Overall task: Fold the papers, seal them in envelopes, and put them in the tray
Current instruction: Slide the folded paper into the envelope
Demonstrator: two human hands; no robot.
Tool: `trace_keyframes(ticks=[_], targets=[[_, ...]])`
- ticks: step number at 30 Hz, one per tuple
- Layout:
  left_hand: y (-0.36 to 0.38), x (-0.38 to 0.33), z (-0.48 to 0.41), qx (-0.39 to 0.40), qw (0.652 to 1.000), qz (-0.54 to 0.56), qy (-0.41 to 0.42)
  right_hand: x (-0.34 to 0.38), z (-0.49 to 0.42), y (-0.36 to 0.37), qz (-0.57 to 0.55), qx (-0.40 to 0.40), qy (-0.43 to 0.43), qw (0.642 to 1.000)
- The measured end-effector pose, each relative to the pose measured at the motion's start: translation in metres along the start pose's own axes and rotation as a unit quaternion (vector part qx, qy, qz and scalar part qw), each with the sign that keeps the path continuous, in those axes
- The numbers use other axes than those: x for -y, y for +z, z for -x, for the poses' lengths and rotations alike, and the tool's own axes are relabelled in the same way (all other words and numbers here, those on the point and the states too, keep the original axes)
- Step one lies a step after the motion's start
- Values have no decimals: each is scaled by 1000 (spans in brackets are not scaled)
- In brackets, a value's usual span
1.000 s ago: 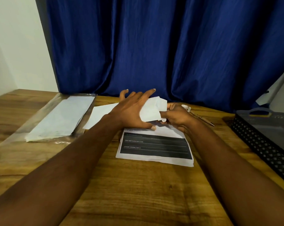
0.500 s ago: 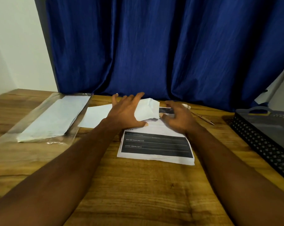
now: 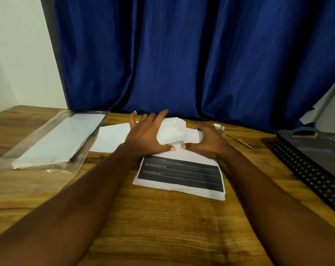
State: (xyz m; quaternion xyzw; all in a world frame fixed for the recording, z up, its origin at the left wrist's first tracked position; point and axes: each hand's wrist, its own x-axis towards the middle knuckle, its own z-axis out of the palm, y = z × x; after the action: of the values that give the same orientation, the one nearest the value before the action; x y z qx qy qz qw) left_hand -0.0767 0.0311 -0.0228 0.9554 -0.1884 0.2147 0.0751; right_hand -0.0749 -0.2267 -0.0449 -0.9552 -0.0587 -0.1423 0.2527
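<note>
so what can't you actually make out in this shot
Head view only.
1. How far the folded paper sits in the envelope: the left hand and right hand cover the opening.
2. Tray: cut off by the right edge, contents unknown.
3. Small print on the paper stack: too small and blurred.
4. Shiny thing beside the pen: too small to name.
</note>
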Motion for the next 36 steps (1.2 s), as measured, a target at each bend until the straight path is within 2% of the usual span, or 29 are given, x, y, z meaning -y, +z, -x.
trace_keyframes(ticks=[6,11,13,17,24,31,36], targets=[[-3,-1,1,-1,1000,-12,-7,7,-2,-16,-25,-82,22,996],[0,0,4,-19,1000,-11,-3,2,2,-34,-163,-205,51,964],[1,0,3,-15,1000,-15,-5,0,2,-41,-219,-230,74,945],[2,0,2,-11,1000,-19,-10,-4,5,-53,-332,-192,110,917],[3,0,4,-12,1000,-19,-18,-13,16,-66,-447,-114,107,881],[7,2,1,-2,999,5,-31,-14,17,-60,-395,-52,74,914],[11,4,1,-16,1000,13,-22,-16,18,-64,-370,-51,79,924]])
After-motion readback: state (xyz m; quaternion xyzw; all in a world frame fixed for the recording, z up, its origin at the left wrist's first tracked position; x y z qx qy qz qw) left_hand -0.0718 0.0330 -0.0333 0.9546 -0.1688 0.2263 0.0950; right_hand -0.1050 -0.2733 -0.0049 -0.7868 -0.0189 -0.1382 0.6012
